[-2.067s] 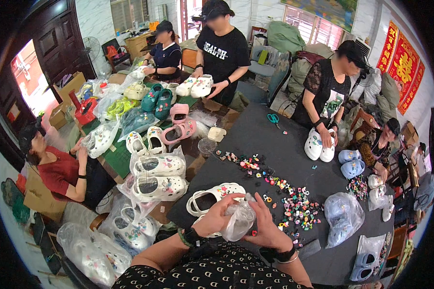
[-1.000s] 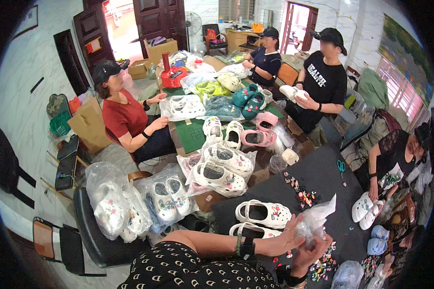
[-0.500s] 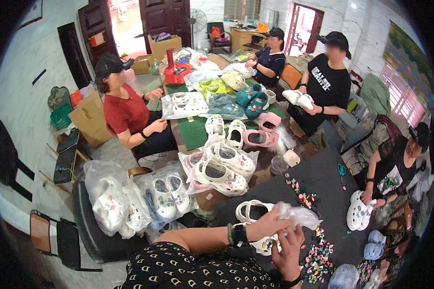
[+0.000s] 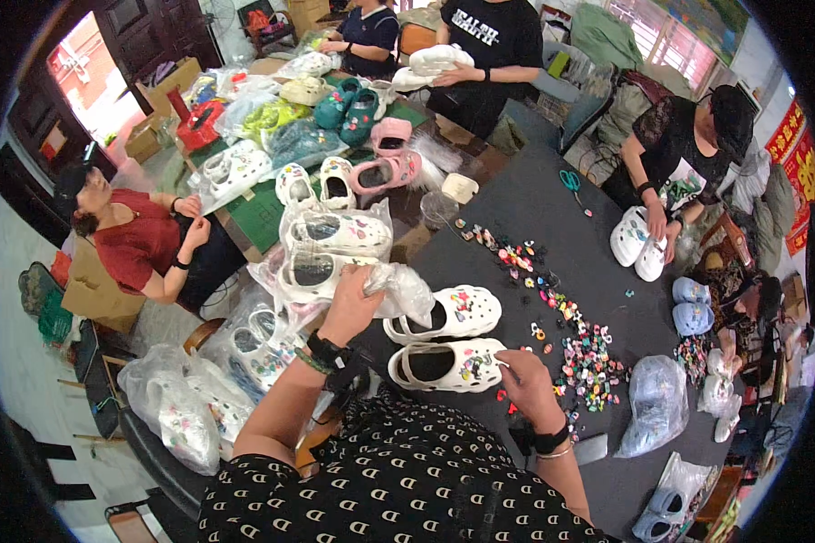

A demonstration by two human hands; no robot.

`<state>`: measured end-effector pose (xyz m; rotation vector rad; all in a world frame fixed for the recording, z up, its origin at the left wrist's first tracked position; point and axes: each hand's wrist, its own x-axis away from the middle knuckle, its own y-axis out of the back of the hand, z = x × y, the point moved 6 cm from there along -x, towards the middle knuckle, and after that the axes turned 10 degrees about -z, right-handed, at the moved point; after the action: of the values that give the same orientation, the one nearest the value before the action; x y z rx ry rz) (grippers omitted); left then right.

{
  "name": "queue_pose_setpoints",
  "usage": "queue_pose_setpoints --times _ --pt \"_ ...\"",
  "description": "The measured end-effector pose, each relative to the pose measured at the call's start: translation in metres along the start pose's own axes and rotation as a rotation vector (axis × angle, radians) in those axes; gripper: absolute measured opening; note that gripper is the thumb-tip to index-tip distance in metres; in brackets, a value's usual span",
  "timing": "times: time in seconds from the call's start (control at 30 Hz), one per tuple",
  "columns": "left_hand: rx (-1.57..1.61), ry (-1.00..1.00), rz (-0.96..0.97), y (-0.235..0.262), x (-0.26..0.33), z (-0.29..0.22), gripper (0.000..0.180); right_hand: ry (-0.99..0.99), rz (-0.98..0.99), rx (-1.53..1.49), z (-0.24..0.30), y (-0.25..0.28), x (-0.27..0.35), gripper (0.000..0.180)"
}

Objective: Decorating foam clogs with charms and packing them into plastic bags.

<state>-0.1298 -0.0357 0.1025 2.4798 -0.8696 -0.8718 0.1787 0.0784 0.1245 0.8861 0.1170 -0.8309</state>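
Two white clogs lie side by side on the black-topped table in front of me, coloured charms on their toes. The far clog lies just beyond the near clog. A crumpled clear plastic bag is bunched in my left hand, which is closed on it left of the far clog. Its loose end hangs over that clog's heel strap. At the toe of the near clog, my right hand has its fingertips pressed to the edge, pinching it.
Loose colourful charms spread over the table to the right. Bagged white clogs are stacked to the left. Teal scissors lie farther off. A co-worker handles white clogs at the right; other people stand or sit around the tables.
My hands have parted: the left carried the plastic bag leftward, and the right came to the near clog's toe. Both clogs are now uncovered. The view has turned rightward.
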Motion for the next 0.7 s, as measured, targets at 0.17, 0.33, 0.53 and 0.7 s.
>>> queue_pose_setpoints --times 0.17,0.33,0.53,0.7 --pt "-0.039 -0.084 0.214 -0.05 0.019 0.006 0.035 -0.029 0.083 0.085 -0.027 -0.017 0.028 0.02" --pt "-0.177 -0.317 0.264 -0.121 0.047 -0.002 0.02 -0.092 0.161 0.118 -0.038 -0.026 0.042 0.02" --pt "-0.234 -0.226 0.266 -0.171 0.07 0.005 0.008 -0.093 0.157 0.067 -0.029 -0.029 0.033 0.019" --pt "-0.222 0.035 0.483 -0.167 0.059 0.014 0.029 -0.153 0.164 0.098 -0.054 -0.034 0.046 0.02"
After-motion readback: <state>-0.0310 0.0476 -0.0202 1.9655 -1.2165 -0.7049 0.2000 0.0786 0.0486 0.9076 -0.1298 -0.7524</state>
